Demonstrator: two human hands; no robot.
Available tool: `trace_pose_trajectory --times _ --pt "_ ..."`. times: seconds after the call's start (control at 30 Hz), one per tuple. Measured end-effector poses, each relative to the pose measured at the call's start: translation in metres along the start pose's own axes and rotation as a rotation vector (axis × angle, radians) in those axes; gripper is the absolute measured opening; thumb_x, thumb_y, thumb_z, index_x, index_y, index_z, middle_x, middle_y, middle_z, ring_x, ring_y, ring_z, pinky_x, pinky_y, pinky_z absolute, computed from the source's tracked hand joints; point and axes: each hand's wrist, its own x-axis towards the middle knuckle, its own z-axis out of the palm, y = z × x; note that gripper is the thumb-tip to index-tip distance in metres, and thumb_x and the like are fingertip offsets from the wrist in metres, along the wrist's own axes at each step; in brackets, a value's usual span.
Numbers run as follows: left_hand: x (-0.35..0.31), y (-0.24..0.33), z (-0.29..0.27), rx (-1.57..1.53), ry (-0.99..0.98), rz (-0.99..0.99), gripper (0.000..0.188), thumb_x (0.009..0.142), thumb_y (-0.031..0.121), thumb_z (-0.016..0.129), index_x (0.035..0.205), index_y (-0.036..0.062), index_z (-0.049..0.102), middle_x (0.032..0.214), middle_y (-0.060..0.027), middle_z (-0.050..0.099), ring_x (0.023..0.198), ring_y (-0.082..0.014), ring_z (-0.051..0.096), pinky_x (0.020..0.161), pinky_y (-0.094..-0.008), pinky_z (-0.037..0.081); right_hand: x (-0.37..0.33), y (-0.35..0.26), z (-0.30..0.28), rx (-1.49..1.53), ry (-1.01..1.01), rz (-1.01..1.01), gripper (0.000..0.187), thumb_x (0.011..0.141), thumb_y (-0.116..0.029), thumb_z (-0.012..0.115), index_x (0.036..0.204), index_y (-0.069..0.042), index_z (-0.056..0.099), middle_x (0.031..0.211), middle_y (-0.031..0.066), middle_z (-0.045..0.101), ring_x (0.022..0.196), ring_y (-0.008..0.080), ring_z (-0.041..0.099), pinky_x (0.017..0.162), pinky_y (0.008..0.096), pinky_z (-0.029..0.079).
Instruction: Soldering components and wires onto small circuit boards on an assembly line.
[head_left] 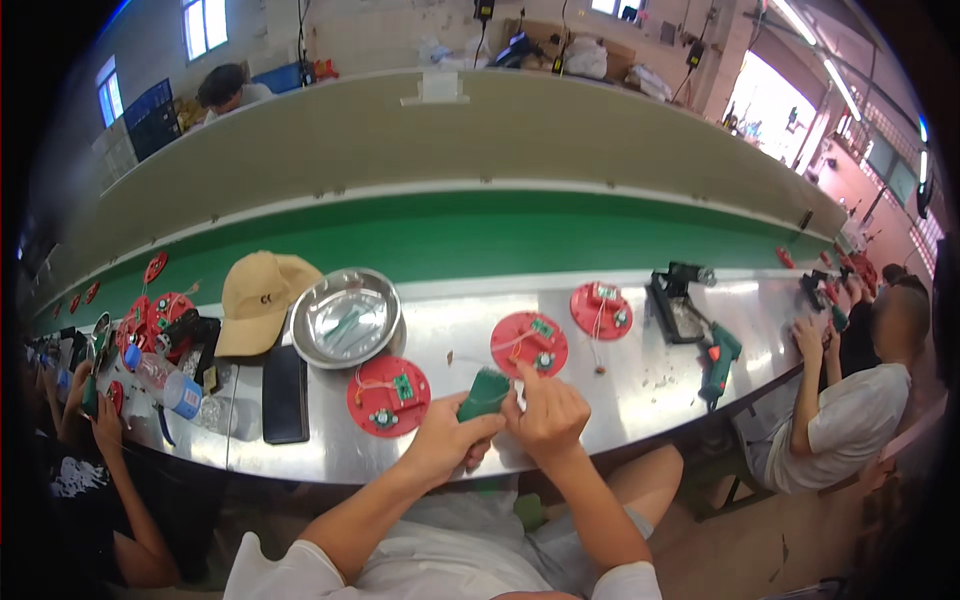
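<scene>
My left hand [447,436] is closed round a dark green block-like piece [484,393] with a ridged upper end; its exact kind is unclear. Right beside it, my right hand [550,412] has its fingers curled in a pinch, and whatever they hold is too small to make out. Just beyond the fingertips lies a red disc [512,335] with a small green circuit board and thin wires. Another red disc [362,408] of that sort rests by my left hand, and a third red disc [582,312] sits farther off to the right.
Along the metal bench [250,440] stand a steel bowl [308,345], a tan cap [252,310], a black phone [285,395] and a plastic bottle [182,395]. A green glue gun [720,365] and a black stand [675,310] are at right. Co-workers sit on both sides.
</scene>
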Motion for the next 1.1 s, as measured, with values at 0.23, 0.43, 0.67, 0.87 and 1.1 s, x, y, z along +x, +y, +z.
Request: trace_pose_trajectory --times 0.23,0.43,0.67,0.87,1.1 --pt "0.000 0.014 -0.002 0.132 0.004 0.109 0.012 0.078 0.001 0.067 0.089 0.0009 0.062 0.065 0.0034 0.051 0.050 -0.0031 0.042 0.043 -0.0236 0.029 0.025 0.006 -0.014 0.107 -0.017 -0.127 0.018 0.077 0.000 0.072 0.093 0.007 0.070 0.061 0.0084 0.057 0.050 0.0223 0.056 0.048 0.0338 0.045" --pt "-0.004 0.022 -0.008 0.051 -0.069 -0.013 0.010 0.072 0.000 0.063 0.080 0.0014 0.058 0.068 0.0017 0.052 0.053 -0.0053 0.045 0.045 -0.0224 0.032 0.026 0.006 -0.008 0.108 -0.009 -0.210 0.022 0.077 0.003 0.073 0.098 0.011 0.069 0.067 0.0117 0.062 0.057 0.0231 0.063 0.052 0.0318 0.051" --pt "-0.029 0.029 -0.017 0.075 -0.051 -0.031 0.007 0.073 0.001 0.064 0.079 0.0000 0.060 0.064 0.0018 0.052 0.053 -0.0047 0.044 0.046 -0.0239 0.030 0.046 0.006 0.000 0.276 0.025 -0.405 0.028 0.073 0.008 0.076 0.099 0.014 0.068 0.074 0.0140 0.066 0.065 0.0252 0.068 0.056 0.0323 0.055" --pt "-0.060 0.018 -0.035 0.185 -0.016 -0.080 0.009 0.068 0.000 0.065 0.074 0.0016 0.059 0.064 0.0003 0.053 0.054 -0.0057 0.046 0.048 -0.0238 0.032 0.085 0.058 -0.021 0.145 0.072 0.034 0.021 0.093 0.001 0.063 0.113 0.001 0.072 0.089 0.0106 0.077 0.071 0.0165 0.074 0.063 0.0265 0.057" --pt "-0.066 0.054 -0.076 0.573 0.232 0.248 0.024 0.070 0.012 0.077 0.090 0.0014 0.069 0.074 0.0021 0.063 0.068 -0.0062 0.056 0.062 -0.0249 0.046 0.031 0.064 0.023 0.542 -0.134 0.317 0.019 0.100 -0.002 0.059 0.112 0.008 0.070 0.085 0.0133 0.074 0.075 0.0149 0.072 0.070 0.0266 0.059"
